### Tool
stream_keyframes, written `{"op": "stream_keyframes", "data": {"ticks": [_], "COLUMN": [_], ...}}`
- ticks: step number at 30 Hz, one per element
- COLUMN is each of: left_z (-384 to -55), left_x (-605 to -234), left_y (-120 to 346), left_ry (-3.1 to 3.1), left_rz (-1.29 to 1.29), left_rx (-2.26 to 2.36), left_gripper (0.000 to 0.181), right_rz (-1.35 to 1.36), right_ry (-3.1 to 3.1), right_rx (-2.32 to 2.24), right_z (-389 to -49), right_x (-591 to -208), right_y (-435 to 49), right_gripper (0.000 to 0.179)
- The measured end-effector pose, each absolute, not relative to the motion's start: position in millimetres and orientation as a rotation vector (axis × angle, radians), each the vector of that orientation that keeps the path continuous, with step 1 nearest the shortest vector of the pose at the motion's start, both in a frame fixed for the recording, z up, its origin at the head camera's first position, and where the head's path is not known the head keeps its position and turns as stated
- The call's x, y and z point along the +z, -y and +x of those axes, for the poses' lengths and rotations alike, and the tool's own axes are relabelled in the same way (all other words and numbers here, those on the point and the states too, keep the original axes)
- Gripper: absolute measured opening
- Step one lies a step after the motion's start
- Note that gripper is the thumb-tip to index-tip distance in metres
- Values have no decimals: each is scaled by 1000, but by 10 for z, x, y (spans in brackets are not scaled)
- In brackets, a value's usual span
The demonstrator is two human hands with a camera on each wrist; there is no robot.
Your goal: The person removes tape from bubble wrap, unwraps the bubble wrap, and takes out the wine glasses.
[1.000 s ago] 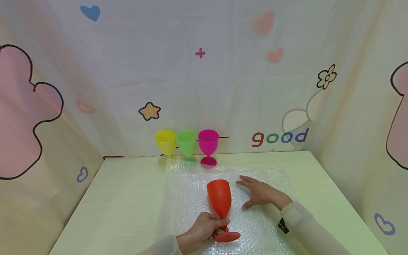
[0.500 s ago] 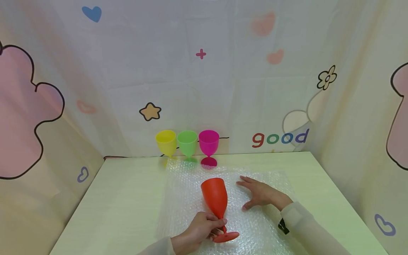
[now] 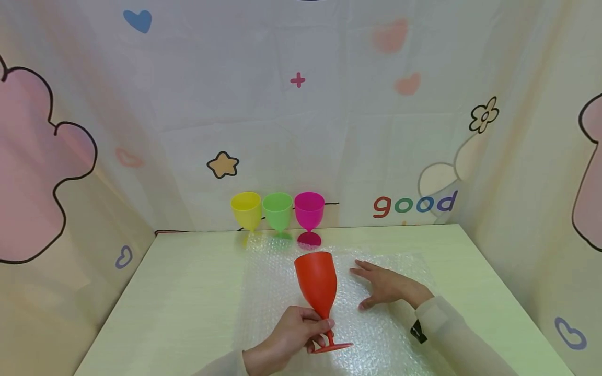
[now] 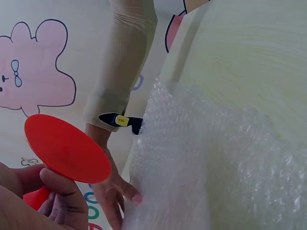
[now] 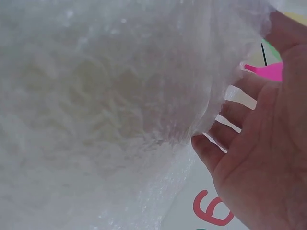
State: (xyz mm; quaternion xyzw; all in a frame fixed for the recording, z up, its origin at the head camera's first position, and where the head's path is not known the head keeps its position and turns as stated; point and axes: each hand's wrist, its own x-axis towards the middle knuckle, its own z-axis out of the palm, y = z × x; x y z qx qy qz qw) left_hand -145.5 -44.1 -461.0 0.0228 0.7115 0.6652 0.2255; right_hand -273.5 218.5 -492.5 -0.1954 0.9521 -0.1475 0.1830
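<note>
My left hand (image 3: 292, 334) grips the stem of a red plastic goblet (image 3: 317, 282), holding it a little tilted with its bowl up. In the left wrist view the round red base (image 4: 67, 147) faces the camera, and the fingers (image 4: 64, 196) curl below it. Under the goblet lies a sheet of bubble wrap (image 3: 268, 292). My right hand (image 3: 388, 284) rests on the wrap's right part with fingers spread. Seen from the right wrist, the fingertips (image 5: 206, 146) touch the edge of the wrap (image 5: 96, 96); the hand holds nothing else.
Yellow (image 3: 246, 210), green (image 3: 277, 211) and magenta (image 3: 309, 209) goblets stand in a row at the table's back edge, their bases partly behind the wrap. A printed curtain (image 3: 301, 125) encloses the pale table (image 3: 178, 292). A black strap (image 3: 417, 331) shows at the right wrist.
My left hand has lifted the red goblet slightly and turned it, so its base now shows almost edge-on. The right hand stays in place on the bubble wrap.
</note>
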Motion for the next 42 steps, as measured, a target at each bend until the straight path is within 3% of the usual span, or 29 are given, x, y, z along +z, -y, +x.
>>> {"op": "stream_keyframes", "data": {"ticks": [21, 42], "left_z": [-1775, -2265], "left_x": [-4153, -4179], "left_y": [814, 1274], "left_ry": [-2107, -2377], "left_rz": [198, 135], "left_rx": [1817, 1861], "left_gripper": [33, 26], "right_rz": [-581, -635], "right_ry": [-2661, -2636], "right_rx": [-435, -454], "right_z": [-2770, -2694], "right_x": [-4921, -4865], "right_y": [-2211, -2314], "right_gripper": [88, 84]}}
